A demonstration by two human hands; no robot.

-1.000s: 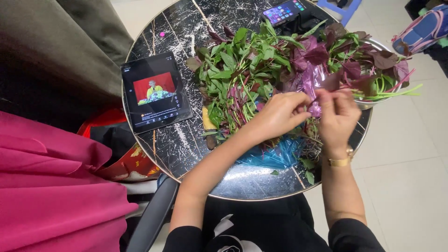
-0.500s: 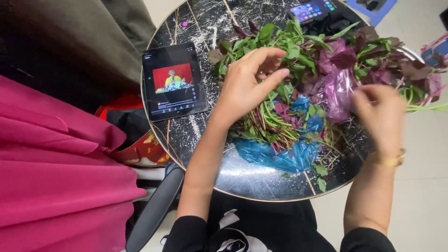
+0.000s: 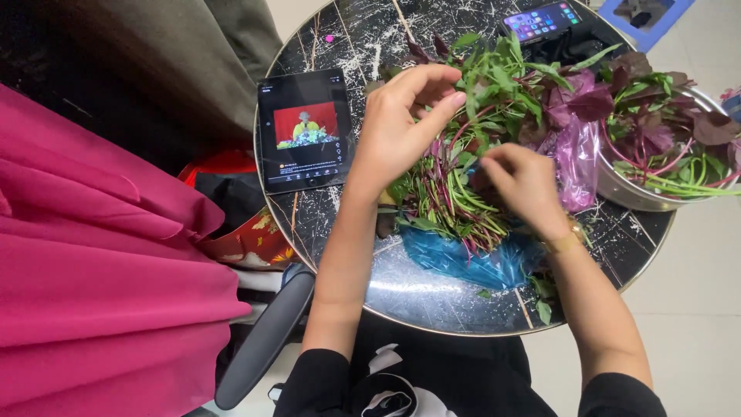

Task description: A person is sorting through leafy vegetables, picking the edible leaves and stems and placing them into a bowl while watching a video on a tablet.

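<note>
A heap of green and purple leafy stalks [image 3: 494, 116] lies on a round dark marbled table [image 3: 432, 286]. My left hand [image 3: 401, 127] rests on the left side of the heap, with fingers pinching a leafy sprig near its top. My right hand [image 3: 525, 185] is lower and to the right, fingers closed on thin reddish stems [image 3: 455, 205] in the pile. A blue plastic bag [image 3: 471, 262] lies under the stems at the near edge. A gold bracelet sits on my right wrist.
A tablet [image 3: 305, 131] playing a video lies on the table's left. A phone [image 3: 540, 19] sits at the far edge. A metal bowl [image 3: 633, 189] with more stalks stands at the right beside a pink plastic bag [image 3: 575, 158]. Pink cloth [image 3: 100, 262] fills the left.
My right hand has swung back from the right into the middle of the heap. My left hand has risen from the centre of the pile to its upper left.
</note>
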